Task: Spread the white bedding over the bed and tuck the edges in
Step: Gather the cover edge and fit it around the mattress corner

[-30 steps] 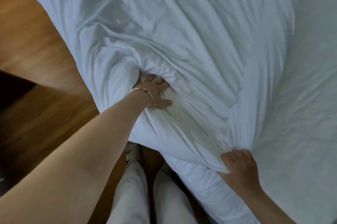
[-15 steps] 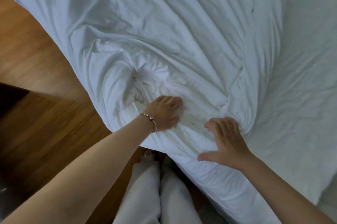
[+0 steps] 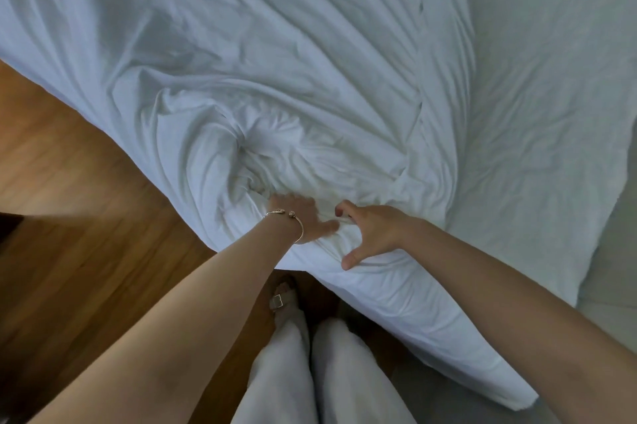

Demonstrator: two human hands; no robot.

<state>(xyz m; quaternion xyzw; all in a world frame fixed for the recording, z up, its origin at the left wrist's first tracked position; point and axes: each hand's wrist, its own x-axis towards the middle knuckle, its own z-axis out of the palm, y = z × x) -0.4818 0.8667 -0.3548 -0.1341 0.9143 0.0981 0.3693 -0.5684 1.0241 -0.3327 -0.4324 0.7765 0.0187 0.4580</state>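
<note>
The white bedding [image 3: 275, 61] lies crumpled over the bed, with a swirl of folds bunched at the near corner and its edge hanging toward the floor. My left hand [image 3: 305, 218], a bracelet on its wrist, presses flat on the bedding just below that swirl. My right hand [image 3: 374, 232] rests beside it with fingers spread and slightly bent, thumb and fingertips touching the cloth. The two hands sit almost together at the corner. A ridge of the bedding's edge [image 3: 434, 113] runs up the bed to their right.
The sheeted mattress [image 3: 551, 113] shows to the right of the bedding. A wooden floor [image 3: 86, 199] lies on the left. My legs in white trousers [image 3: 310, 372] and a sandalled foot [image 3: 282, 296] stand close to the bed's corner.
My left hand has drawn back out of the bunched fold toward the near edge. My right hand has slid left along the edge and now lies beside it with fingers spread.
</note>
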